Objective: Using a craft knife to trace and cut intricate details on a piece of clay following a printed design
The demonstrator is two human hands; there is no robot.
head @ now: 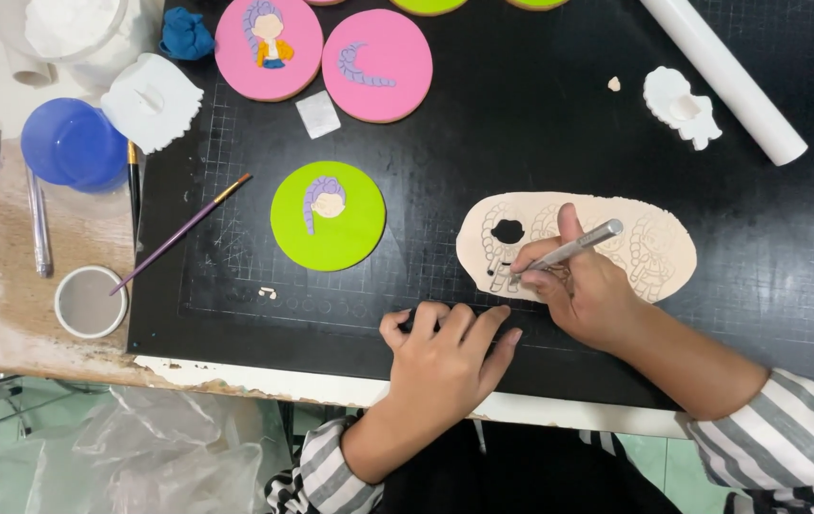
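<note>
Two hands: the right hand (pixel 583 286) has its fingers clamped on a silver cutting tool (pixel 573 247); the left hand (pixel 445 347) rests with fingers curled together on the black cutting mat (pixel 540 124), holding nothing that can be seen.
Paste sheet: the beige rolled sheet (pixel 654 243), stamped with small figures, lies flat on the mat right of centre, with one figure-shaped hole (pixel 508 230) already cut near its left end.
Tool tip: it touches the sheet just below that hole.
Risk of tearing: the sheet looks thin, so a dragged or slanted tip could likely stretch or rip the outline.
Risk of shifting: nothing pins the sheet, as the left hand sits apart from it, so it may slide under the tool.
Risk of smudging: the right palm lies over stamped figures and could flatten them.
Nearby: a green disc (pixel 328 215) with a small face lies well left of the sheet.
Hidden: the tool's point and the figures under the right hand cannot be made out.
Cut off: further discs at the top edge.
</note>
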